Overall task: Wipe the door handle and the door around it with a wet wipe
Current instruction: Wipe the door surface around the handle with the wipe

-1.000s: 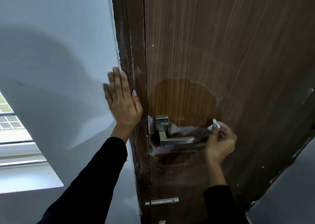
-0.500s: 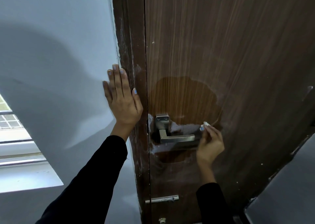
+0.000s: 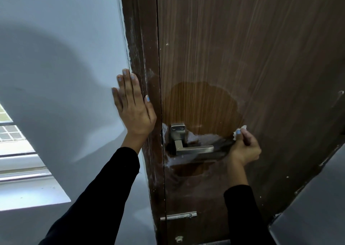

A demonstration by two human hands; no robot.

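Wipe (image 3: 239, 130) in curled right hand (image 3: 244, 148) (door-pressed)

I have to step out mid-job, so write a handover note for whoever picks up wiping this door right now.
Left hand: open, flat across the wall and door frame, holding nothing.
Right hand: closed on the crumpled wet wipe, pressed to the door just right of the free end of the door handle.
Done: a darker, damp-looking patch above the handle and a smaller one below it.
Left: the pale smears by the handle plate and under the lever, the lever itself, and the dull door face further right and below.
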